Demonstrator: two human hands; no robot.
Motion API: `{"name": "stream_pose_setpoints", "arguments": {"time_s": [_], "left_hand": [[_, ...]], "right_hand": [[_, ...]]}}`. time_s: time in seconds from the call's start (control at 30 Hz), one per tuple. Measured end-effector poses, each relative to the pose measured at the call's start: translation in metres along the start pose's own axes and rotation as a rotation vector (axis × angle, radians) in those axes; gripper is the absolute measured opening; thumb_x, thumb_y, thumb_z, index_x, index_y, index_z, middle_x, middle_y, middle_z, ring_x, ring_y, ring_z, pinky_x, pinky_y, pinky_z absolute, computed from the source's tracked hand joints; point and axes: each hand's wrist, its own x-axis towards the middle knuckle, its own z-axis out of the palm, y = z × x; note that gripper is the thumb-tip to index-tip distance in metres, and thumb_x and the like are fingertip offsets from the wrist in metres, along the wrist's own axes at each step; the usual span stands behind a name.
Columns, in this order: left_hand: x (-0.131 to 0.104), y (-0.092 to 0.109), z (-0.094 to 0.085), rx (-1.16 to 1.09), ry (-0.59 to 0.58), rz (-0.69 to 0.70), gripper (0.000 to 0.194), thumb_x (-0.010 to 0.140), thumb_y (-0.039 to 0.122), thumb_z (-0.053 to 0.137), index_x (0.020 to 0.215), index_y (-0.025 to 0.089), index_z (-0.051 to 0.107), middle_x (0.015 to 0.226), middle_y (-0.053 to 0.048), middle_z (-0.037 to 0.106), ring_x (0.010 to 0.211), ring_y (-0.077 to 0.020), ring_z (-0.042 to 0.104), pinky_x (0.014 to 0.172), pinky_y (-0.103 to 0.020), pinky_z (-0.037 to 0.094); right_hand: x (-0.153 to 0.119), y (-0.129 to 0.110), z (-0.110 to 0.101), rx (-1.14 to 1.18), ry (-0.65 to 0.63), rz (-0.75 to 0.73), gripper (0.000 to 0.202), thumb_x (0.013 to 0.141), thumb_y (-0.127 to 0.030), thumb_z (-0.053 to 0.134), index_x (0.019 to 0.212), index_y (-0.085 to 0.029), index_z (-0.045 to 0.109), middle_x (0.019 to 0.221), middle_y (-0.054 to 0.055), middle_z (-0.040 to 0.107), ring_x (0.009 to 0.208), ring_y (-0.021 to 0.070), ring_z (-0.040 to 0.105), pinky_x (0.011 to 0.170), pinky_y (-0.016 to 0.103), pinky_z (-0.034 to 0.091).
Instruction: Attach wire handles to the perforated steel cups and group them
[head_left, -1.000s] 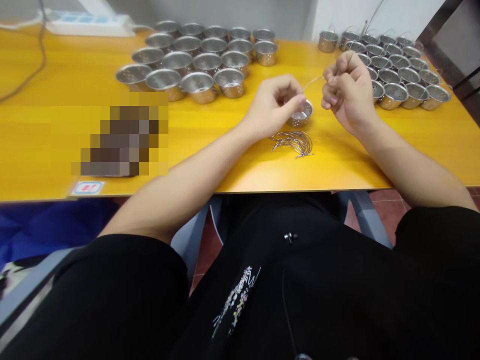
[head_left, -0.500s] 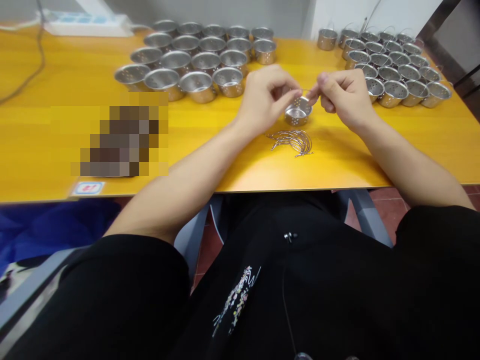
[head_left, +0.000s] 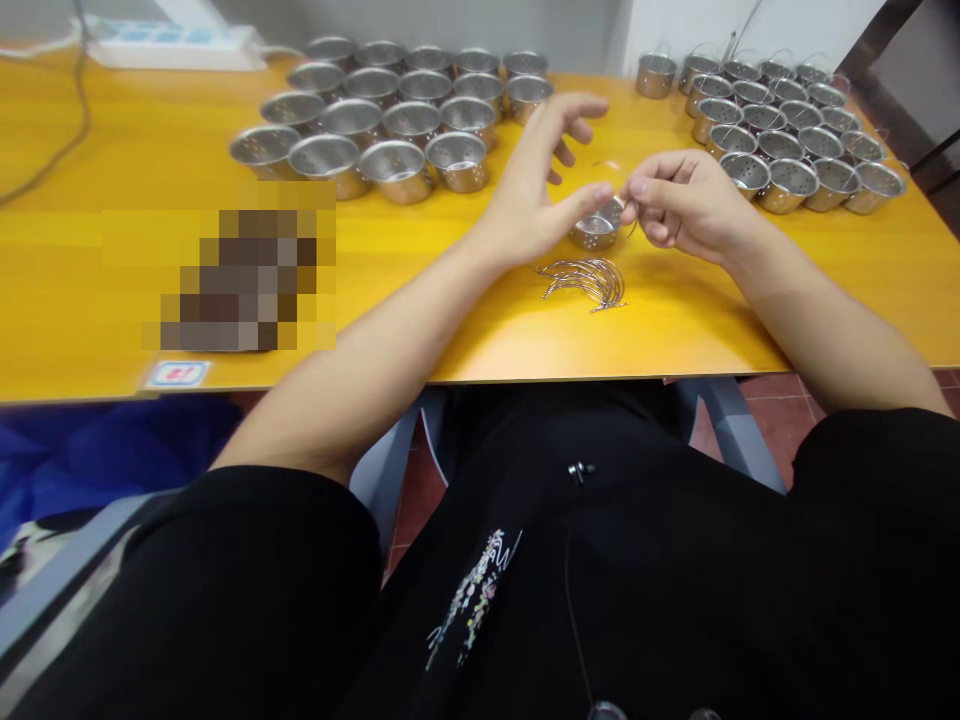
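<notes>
Pinched between the thumb and fingers of my right hand (head_left: 686, 203) is a thin curved wire handle (head_left: 633, 228), partly blurred and hidden by the fingertips. My left hand (head_left: 534, 195) is open, fingers spread and holding nothing, with its thumb near a small perforated metal cup (head_left: 596, 234). That cup stands upright on the table between both hands, its rim partly covered by them. Just in front of it lies a loose pile of curved wire handles (head_left: 586, 283).
Rows of perforated metal cups without handles (head_left: 395, 172) stand at the back left. More cups with wire handles (head_left: 787, 185) fill the back right of the yellow table (head_left: 420, 300). A pixelated dark object (head_left: 240, 285) lies at left, behind a label (head_left: 178, 374). A power strip (head_left: 176, 47) sits behind.
My left hand has let go of the wire, opened its fingers and drawn slightly away. My right hand keeps its pinch, its wire now showing below the fingertips.
</notes>
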Motion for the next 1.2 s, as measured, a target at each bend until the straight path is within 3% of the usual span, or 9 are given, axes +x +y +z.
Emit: {"name": "stream_pose_setpoints", "arguments": {"time_s": [0.1, 0.27, 0.33, 0.43, 0.53, 0.67, 0.8, 1.0, 1.2], "left_hand": [[0.0, -0.005, -0.001, 0.002, -0.047, -0.138, 0.081, 0.088, 0.049, 0.112, 0.161, 0.052, 0.076, 0.172, -0.004, 0.08, 0.17, -0.0427, 0.068, 0.134, -0.059, 0.069], [0.003, -0.033, 0.006, -0.009, -0.194, -0.281, 0.097, 0.073, 0.034, 0.117, 0.161, 0.036, 0.078, 0.163, -0.014, 0.086, 0.17, -0.0452, 0.072, 0.146, -0.058, 0.059], [0.004, -0.042, 0.008, 0.0, -0.25, -0.28, 0.096, 0.071, 0.035, 0.113, 0.161, 0.032, 0.08, 0.167, -0.015, 0.085, 0.169, -0.0472, 0.073, 0.15, -0.061, 0.056], [0.005, -0.044, 0.006, 0.032, -0.309, -0.233, 0.092, 0.073, 0.049, 0.107, 0.161, 0.036, 0.082, 0.177, -0.009, 0.082, 0.169, -0.049, 0.073, 0.149, -0.066, 0.058], [0.005, -0.038, 0.002, 0.059, -0.317, -0.203, 0.105, 0.073, 0.058, 0.101, 0.173, 0.042, 0.074, 0.187, -0.003, 0.074, 0.168, -0.0484, 0.074, 0.143, -0.069, 0.063], [0.005, -0.028, -0.002, 0.094, -0.286, -0.169, 0.12, 0.071, 0.064, 0.1, 0.185, 0.046, 0.067, 0.188, -0.004, 0.072, 0.18, -0.0508, 0.062, 0.145, -0.073, 0.06], [0.005, -0.022, -0.003, 0.138, -0.304, -0.174, 0.121, 0.071, 0.066, 0.099, 0.187, 0.051, 0.066, 0.186, -0.002, 0.073, 0.182, -0.0518, 0.057, 0.145, -0.074, 0.059], [0.005, -0.021, 0.0, 0.13, -0.265, -0.136, 0.119, 0.067, 0.059, 0.098, 0.182, 0.055, 0.071, 0.176, -0.001, 0.079, 0.173, -0.0525, 0.062, 0.14, -0.077, 0.061], [0.005, -0.02, 0.0, 0.142, -0.305, -0.125, 0.119, 0.072, 0.07, 0.095, 0.186, 0.055, 0.065, 0.164, 0.001, 0.084, 0.174, -0.0503, 0.052, 0.14, -0.079, 0.053]], "right_hand": [[0.004, 0.003, -0.007, 0.073, 0.028, -0.011, 0.053, 0.084, -0.06, 0.122, 0.102, -0.03, 0.082, 0.098, 0.003, 0.089, 0.069, 0.0201, 0.073, 0.05, 0.032, 0.056], [0.009, 0.012, -0.012, 0.193, 0.025, 0.013, 0.052, 0.081, -0.049, 0.124, 0.106, -0.028, 0.084, 0.097, 0.001, 0.089, 0.085, 0.0185, 0.083, 0.067, 0.026, 0.064], [0.01, 0.016, -0.012, 0.193, 0.021, 0.022, 0.05, 0.087, -0.049, 0.121, 0.108, -0.029, 0.081, 0.098, 0.0, 0.09, 0.091, 0.0211, 0.086, 0.07, 0.029, 0.064], [0.011, 0.023, -0.012, 0.227, 0.02, 0.011, 0.05, 0.089, -0.053, 0.119, 0.107, -0.031, 0.079, 0.103, 0.001, 0.092, 0.095, 0.0231, 0.087, 0.074, 0.033, 0.067], [0.012, 0.027, -0.011, 0.266, 0.019, 0.003, 0.048, 0.089, -0.06, 0.118, 0.101, -0.033, 0.08, 0.108, 0.001, 0.094, 0.1, 0.026, 0.087, 0.081, 0.039, 0.071], [0.013, 0.03, -0.008, 0.319, 0.025, 0.006, 0.051, 0.09, -0.069, 0.116, 0.099, -0.039, 0.076, 0.104, -0.001, 0.094, 0.108, 0.0338, 0.086, 0.09, 0.051, 0.073], [0.014, 0.03, -0.005, 0.327, -0.004, 0.003, 0.054, 0.09, -0.069, 0.116, 0.099, -0.034, 0.076, 0.103, 0.001, 0.091, 0.101, 0.0301, 0.085, 0.093, 0.047, 0.072], [0.015, 0.029, -0.002, 0.288, 0.037, 0.066, 0.055, 0.112, -0.073, 0.103, 0.101, -0.028, 0.075, 0.097, 0.002, 0.088, 0.085, 0.0219, 0.081, 0.088, 0.04, 0.074], [0.015, 0.026, 0.002, 0.231, 0.066, 0.077, 0.063, 0.106, -0.078, 0.108, 0.092, -0.028, 0.072, 0.088, 0.002, 0.082, 0.078, 0.024, 0.08, 0.075, 0.038, 0.077]]}}
